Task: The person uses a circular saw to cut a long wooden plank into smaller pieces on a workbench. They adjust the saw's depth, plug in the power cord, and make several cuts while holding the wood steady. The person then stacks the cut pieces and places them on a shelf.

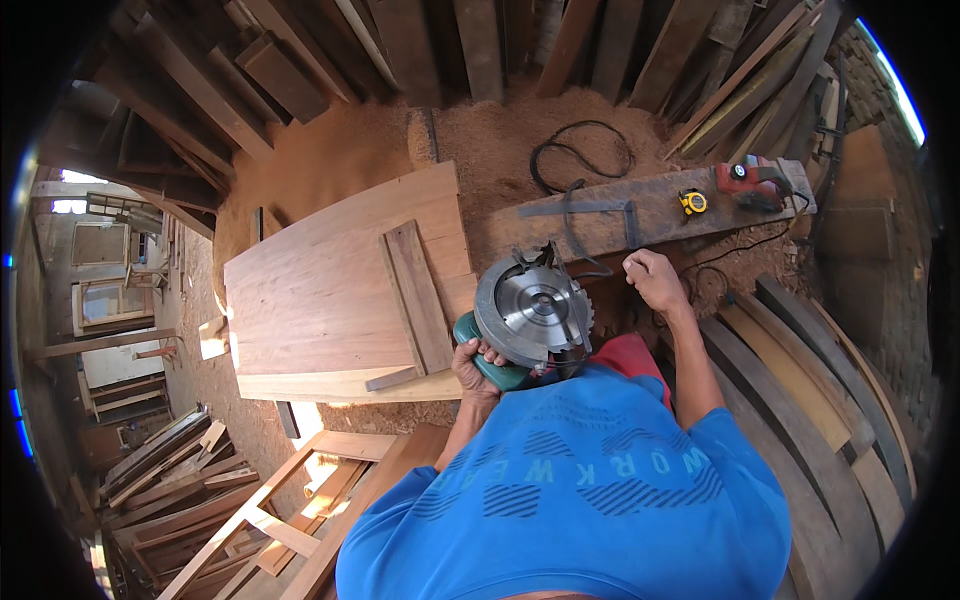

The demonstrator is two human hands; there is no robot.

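Observation:
My left hand (476, 368) is wrapped round the green handle of a circular saw (541, 303), turned so its toothed blade faces up in front of my chest. To the right of the saw, my right hand (655, 280) is raised with its fingers curled closed; whatever they hold, if anything, is hidden. Left of the saw lies a large wooden panel (330, 275), with a wooden T-shaped guide (416, 300) resting on its right part. Behind the saw, a metal framing square (631, 222) lies on a thick plank (500, 235).
On the plank's right end are a yellow tape measure (692, 202) and a red power planer (745, 180). A black cord (535, 165) loops over the sawdust. Boards (480, 50) lean along the back, and curved timbers (800, 400) stand at right. A wooden frame (285, 532) lies at lower left.

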